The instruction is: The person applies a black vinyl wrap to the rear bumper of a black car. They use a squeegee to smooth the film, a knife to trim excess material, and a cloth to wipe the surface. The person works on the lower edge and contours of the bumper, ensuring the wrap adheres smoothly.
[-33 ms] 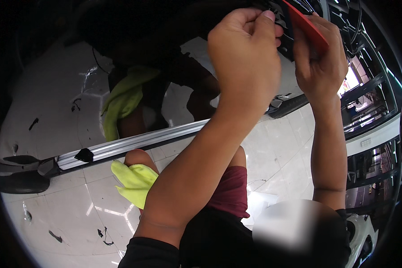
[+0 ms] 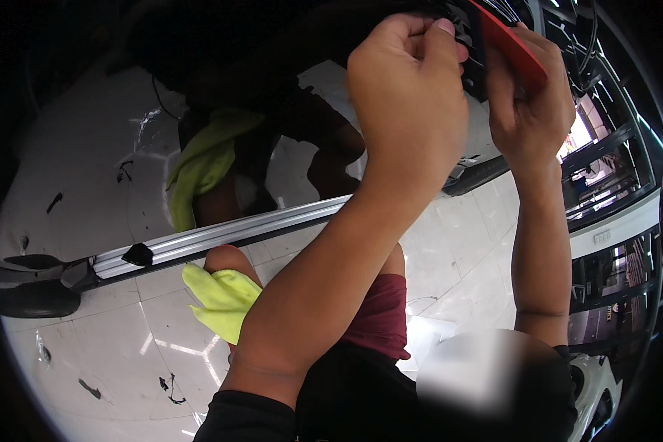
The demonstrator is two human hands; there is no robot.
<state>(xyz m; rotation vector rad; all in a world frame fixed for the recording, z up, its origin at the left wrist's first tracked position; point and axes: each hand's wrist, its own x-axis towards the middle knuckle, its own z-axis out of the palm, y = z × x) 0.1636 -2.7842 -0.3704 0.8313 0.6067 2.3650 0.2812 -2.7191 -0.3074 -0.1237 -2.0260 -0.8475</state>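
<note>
My left hand (image 2: 412,88) is raised at the dark, glossy car panel (image 2: 96,162), fingers pinched beside its upper dark part; what is between them is too small or hidden to make out. Just to its right, my right hand (image 2: 530,103) grips a flat red tool (image 2: 512,44) with a dark edge, tilted against the dark area at the top. A bright yellow-green cloth (image 2: 221,298) lies over my knee below my left forearm, and is mirrored in the panel.
A silver sill (image 2: 132,259) with a black scrap (image 2: 138,255) on it runs below the panel. The tiled floor (image 2: 103,353) has dark scraps scattered on it. At the right edge are a pale band (image 2: 604,236), dark framed structures and a white curved body part (image 2: 597,398).
Both my hands and the red tool have shifted very slightly to the right. Their grips look the same.
</note>
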